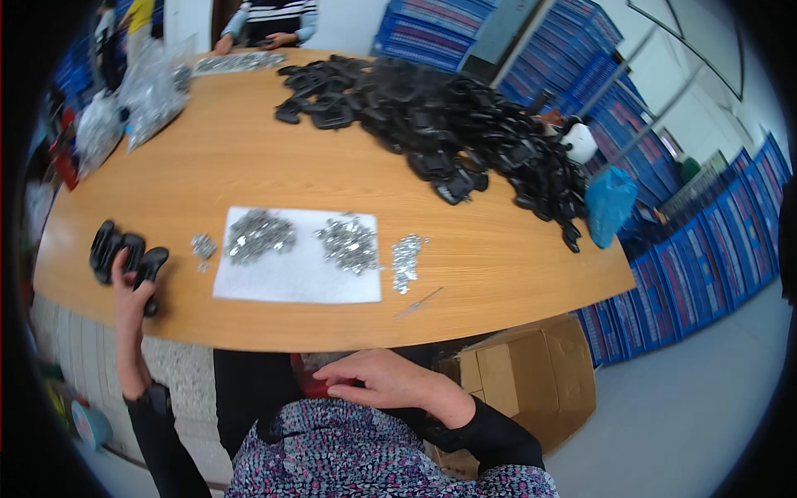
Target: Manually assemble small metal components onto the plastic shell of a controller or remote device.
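Note:
My left hand (131,290) is at the left edge of the table, closed around a curved black plastic part (151,270). Right beside it lie more black plastic parts (108,249) of the same look. My right hand (378,378) hovers above my lap, in front of the table edge, with its fingers loosely stretched and nothing visible in it. Between the hands, further in, a white sheet (299,289) carries two heaps of small shiny metal pieces, a left heap (260,236) and a right heap (349,243).
Small metal piles (405,261) flank the sheet. Tweezers (421,302) lie near the front edge. A big heap of black parts (448,116) covers the back right, beside a blue bag (610,206). Clear bags (149,100) stand back left. An open carton (548,378) sits below; another person's hand (281,40) is opposite.

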`<state>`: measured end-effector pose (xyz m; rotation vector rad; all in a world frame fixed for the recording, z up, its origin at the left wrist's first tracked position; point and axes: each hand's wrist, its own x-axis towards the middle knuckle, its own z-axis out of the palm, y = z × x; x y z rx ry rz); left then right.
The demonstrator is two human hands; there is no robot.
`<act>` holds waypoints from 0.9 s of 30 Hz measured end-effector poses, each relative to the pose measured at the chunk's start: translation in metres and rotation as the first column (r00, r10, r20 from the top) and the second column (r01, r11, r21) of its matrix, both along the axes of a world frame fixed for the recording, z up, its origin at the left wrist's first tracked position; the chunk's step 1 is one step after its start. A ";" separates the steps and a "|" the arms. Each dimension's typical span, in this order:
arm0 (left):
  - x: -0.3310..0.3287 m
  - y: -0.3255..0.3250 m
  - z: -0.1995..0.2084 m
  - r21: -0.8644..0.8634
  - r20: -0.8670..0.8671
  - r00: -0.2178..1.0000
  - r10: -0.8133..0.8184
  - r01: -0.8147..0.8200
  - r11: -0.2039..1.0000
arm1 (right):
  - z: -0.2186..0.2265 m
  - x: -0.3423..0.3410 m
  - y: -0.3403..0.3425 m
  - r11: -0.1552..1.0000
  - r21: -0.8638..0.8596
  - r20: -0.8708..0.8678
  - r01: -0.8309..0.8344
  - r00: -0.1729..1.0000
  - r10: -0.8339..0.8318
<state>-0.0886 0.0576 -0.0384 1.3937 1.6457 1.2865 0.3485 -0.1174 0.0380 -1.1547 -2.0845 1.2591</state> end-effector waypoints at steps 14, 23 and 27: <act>0.272 -0.043 0.087 0.285 -0.329 0.610 -0.721 0.792 0.540 | -0.003 0.034 0.059 0.747 -0.606 -0.573 0.272 0.502 -0.648; 0.256 -0.053 0.049 -0.005 0.278 0.517 -0.810 0.844 0.537 | -0.023 0.055 0.034 0.671 -0.665 -0.497 0.328 0.475 -0.726; 0.250 -0.051 0.035 -0.002 0.569 0.414 -0.711 0.865 0.502 | -0.026 0.053 0.030 0.692 -0.652 -0.502 0.310 0.509 -0.700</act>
